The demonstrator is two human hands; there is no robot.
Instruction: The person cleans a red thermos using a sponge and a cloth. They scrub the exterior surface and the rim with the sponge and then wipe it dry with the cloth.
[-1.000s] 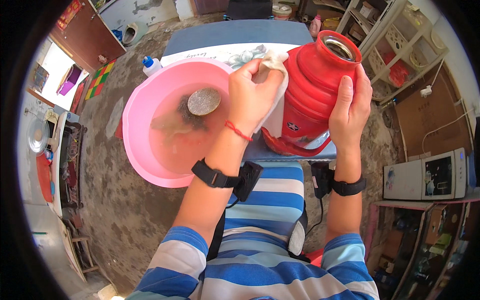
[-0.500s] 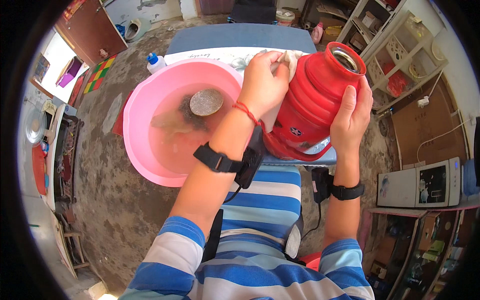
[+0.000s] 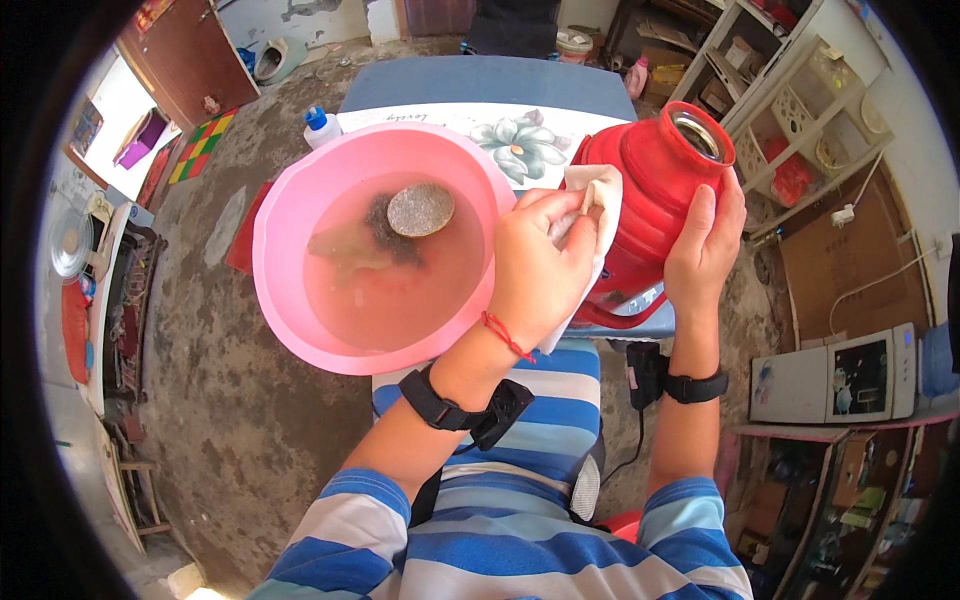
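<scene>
A red thermos flask (image 3: 640, 190) with a metal-lined mouth stands tilted at the table's right side. My right hand (image 3: 705, 245) is wrapped against its right side, thumb toward me, fingers round the back. My left hand (image 3: 545, 255) pinches a whitish cloth (image 3: 603, 200) against the flask's left side; the cloth's lower end hangs beside my wrist. Left of that hand sits a pink basin (image 3: 280, 260) of cloudy water. In the basin lie a round grey scrubber-like disc (image 3: 420, 210) and a dark, partly sunken clump (image 3: 385, 225).
The blue table (image 3: 480, 80) carries a white flower-printed cover (image 3: 560, 125). Behind the basin stands a bottle with a blue cap (image 3: 320, 125). Shelves (image 3: 800, 120) and a white countertop cabinet (image 3: 840, 375) line the right side. A door (image 3: 190, 60) is at the far left.
My left hand with the cloth has moved down and nearer along the flask's left side, uncovering the printed flower. The flask has shifted slightly and my right hand stays on it.
</scene>
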